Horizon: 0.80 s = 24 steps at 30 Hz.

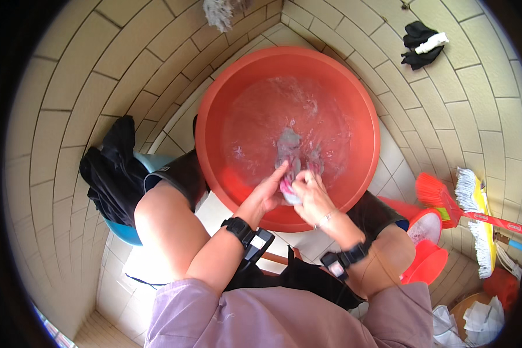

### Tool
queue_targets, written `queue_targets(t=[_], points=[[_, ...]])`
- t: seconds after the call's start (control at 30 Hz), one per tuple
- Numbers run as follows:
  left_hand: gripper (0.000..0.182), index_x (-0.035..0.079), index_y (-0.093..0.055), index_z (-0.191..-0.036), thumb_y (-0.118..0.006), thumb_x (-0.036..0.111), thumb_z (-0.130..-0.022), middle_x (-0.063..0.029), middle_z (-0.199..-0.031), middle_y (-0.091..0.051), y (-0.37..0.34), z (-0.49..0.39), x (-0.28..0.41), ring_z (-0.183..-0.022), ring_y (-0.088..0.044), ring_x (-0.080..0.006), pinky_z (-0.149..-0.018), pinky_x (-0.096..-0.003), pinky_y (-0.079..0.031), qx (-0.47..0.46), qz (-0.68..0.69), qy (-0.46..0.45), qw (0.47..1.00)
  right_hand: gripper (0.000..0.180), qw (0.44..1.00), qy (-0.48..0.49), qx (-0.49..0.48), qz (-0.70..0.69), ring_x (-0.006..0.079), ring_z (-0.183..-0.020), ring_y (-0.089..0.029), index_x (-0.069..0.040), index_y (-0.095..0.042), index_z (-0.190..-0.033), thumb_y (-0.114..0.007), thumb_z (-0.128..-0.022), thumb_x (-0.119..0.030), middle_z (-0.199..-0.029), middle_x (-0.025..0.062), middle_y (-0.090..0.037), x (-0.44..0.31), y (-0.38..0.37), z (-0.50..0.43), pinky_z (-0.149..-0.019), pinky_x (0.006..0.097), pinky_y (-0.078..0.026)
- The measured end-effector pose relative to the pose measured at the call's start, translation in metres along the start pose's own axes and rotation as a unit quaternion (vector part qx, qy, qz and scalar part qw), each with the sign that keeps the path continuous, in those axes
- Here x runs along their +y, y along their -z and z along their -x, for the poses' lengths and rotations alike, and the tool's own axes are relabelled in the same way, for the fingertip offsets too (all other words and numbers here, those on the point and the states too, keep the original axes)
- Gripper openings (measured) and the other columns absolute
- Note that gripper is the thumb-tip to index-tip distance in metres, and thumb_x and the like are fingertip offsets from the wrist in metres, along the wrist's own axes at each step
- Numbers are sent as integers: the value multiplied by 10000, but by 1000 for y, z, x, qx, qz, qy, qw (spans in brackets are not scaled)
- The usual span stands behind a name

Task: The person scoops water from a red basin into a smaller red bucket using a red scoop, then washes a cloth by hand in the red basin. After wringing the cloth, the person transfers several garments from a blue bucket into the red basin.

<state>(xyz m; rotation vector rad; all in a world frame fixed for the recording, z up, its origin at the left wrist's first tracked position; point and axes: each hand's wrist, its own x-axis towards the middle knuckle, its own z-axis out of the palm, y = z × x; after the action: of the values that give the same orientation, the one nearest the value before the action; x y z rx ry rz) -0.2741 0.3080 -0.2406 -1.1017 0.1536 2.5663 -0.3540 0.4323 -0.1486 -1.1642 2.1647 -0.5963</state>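
Observation:
A large round orange-red plastic tub holds water with ripples and splashes. Over its near side, my right hand grips a small grey, white and pink cloth item, perhaps a sock. My left hand lies along the left of this item, its thumb against the cloth; whether the fingers close on it is unclear. Grey cloth trails into the water beyond my hands. A second grey and pink piece hangs in the water just past my right hand.
Black clothing drapes over a blue basin at the left. At the right stand a red bucket with foamy water, a red scoop, a red broom and a white-and-yellow mop. Tiled walls enclose the tub.

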Motion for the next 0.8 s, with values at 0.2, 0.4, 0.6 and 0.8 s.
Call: queue_targets(t=[0.2, 0.4, 0.6, 0.8], points=[[363, -2, -537, -1061, -571, 320, -897, -182, -971, -625, 18, -9, -16, -861, -615, -310, -812, -458, -511, -13, 138, 49, 989, 393, 978, 79, 3, -191, 328, -1162, -421, 40, -529, -991, -570, -600, 44, -1193, 177, -443, -82, 47, 48, -988, 369, -360], [283, -15, -519, -1067, -509, 233, -929, -190, -1017, -605, 13, -8, -22, -947, -596, -318, -866, -480, -487, 109, 161, -18, 981, 412, 959, 37, 28, -281, 256, -1156, -459, 57, -534, -990, -530, -578, 63, -1250, 161, -450, -75, 93, 64, -975, 337, -365], [271, 10, -513, -1129, -522, 193, -929, -134, -1116, -587, -50, 61, -24, -1032, -579, -274, -907, -422, -482, 43, 168, -128, 977, 466, 797, -175, 227, -532, 182, -1048, -550, -8, -479, -1223, -498, -758, -7, -1157, 79, -551, 37, 94, 25, -941, 318, -417], [404, 64, -504, -1190, -646, 246, -858, -71, -1147, -581, -103, 120, -25, -1052, -559, -197, -963, -362, -431, -148, 192, -103, 965, 553, 714, -146, 78, -680, 216, -1174, -472, -75, -385, -1345, -484, -910, -401, -1307, 77, -473, 31, -9, -15, -1003, 350, -378]])
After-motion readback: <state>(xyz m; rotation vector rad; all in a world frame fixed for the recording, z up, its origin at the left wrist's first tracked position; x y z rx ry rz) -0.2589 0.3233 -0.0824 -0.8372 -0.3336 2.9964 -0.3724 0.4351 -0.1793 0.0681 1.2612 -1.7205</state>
